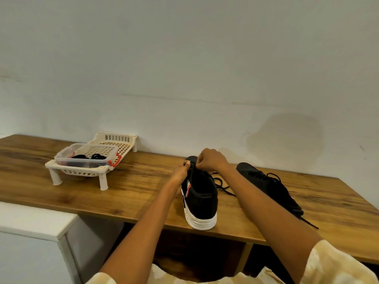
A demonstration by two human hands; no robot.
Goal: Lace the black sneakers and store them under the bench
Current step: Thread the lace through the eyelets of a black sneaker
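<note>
At the bottom of the frame, two cream sleeves lead forearms up to the near sneaker (200, 198), which stands heel-first at the front edge of the wooden tabletop (127, 187) in the lower centre. Over its toe end the left hand (180, 174) and right hand (211, 159) meet, fingers curled and pinching the black lace (222, 184) at the eyelets, its loose end trailing right. The second sneaker (268, 184) lies just right of the right forearm, with bare wood beyond it, and far left a cream rack (92, 160) carrying a clear box (86, 155) stands against the wall.
</note>
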